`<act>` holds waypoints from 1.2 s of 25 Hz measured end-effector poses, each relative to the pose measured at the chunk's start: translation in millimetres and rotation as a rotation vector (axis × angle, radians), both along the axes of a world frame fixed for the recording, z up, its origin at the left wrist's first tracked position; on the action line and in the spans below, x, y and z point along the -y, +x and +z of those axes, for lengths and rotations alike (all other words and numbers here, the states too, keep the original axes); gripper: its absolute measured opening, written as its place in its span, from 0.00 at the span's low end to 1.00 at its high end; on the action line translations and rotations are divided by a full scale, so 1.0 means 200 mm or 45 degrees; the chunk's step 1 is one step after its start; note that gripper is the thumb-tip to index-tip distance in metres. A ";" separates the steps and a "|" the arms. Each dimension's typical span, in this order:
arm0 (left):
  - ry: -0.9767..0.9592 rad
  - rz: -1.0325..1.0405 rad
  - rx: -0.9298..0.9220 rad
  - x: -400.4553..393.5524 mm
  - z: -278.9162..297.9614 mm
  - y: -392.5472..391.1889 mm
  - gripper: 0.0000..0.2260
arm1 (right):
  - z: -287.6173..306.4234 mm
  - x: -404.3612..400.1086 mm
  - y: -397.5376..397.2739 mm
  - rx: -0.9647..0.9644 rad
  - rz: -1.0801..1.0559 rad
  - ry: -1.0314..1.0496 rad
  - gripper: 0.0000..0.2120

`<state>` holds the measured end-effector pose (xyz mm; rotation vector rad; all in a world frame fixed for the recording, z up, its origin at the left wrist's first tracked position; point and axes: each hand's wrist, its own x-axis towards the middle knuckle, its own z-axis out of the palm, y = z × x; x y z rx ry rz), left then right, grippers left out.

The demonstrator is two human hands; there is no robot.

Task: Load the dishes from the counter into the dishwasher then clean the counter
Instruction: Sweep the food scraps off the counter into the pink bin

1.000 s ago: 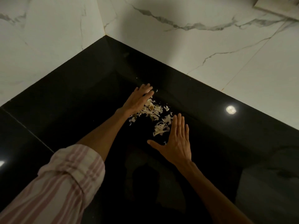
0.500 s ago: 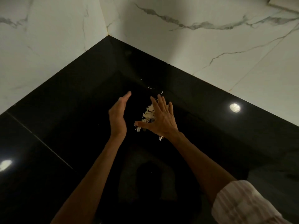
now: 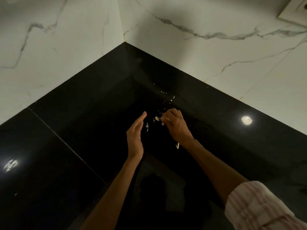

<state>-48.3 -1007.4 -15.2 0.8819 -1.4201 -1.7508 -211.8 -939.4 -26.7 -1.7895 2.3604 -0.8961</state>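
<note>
A glossy black counter (image 3: 69, 146) fills the corner between two white marble walls. My right hand (image 3: 176, 127) is closed around a clump of pale food scraps; bits stick out of the fist at its left side. A few loose scraps (image 3: 156, 118) lie on the counter between my hands, more small flecks (image 3: 171, 101) lie further back, and one strip (image 3: 177, 146) lies under my right wrist. My left hand (image 3: 135, 136) stands on its edge just left of the scraps, fingers straight and together, palm facing right, holding nothing.
White marble walls (image 3: 216, 52) rise close behind the counter on the left and right and meet in the corner. Bright lamp reflections (image 3: 246, 120) show on the counter. A white fitting (image 3: 294, 12) sits at the top right. No dishes are in view.
My right hand swept over the scrap pile and closed on most of it. My left hand turned from flat on the scraps to standing on its edge beside them.
</note>
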 end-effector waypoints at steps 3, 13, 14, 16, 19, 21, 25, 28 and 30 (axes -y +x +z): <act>0.166 0.027 -0.087 -0.06 0.03 0.01 0.20 | 0.02 0.01 -0.01 0.037 -0.050 0.164 0.08; 0.918 0.062 -0.426 -0.30 0.18 -0.03 0.26 | 0.27 -0.08 -0.04 1.828 -0.750 -0.367 0.13; 0.954 0.047 -0.430 -0.32 0.19 -0.06 0.26 | 0.29 -0.10 0.04 1.947 -0.732 -0.387 0.13; 1.023 0.010 -0.446 -0.37 0.20 -0.09 0.26 | 0.33 -0.15 0.27 1.839 -0.668 -0.270 0.12; 1.118 -0.102 -0.461 -0.40 0.21 -0.06 0.25 | 0.34 -0.23 0.54 1.385 -0.640 -0.242 0.13; 1.161 -0.161 -0.502 -0.40 0.17 -0.03 0.23 | 0.35 -0.24 0.64 1.204 -0.635 -0.239 0.12; 1.433 -0.165 -0.647 -0.39 0.11 0.01 0.20 | 0.27 -0.30 0.77 0.827 -0.429 -0.254 0.13; 1.225 -0.042 -0.670 -0.43 0.08 0.06 0.17 | 0.27 -0.36 0.77 0.818 -0.311 -0.274 0.11; 1.231 0.024 -0.578 -0.44 0.13 0.09 0.17 | 0.27 -0.43 0.73 0.797 -0.338 -0.310 0.15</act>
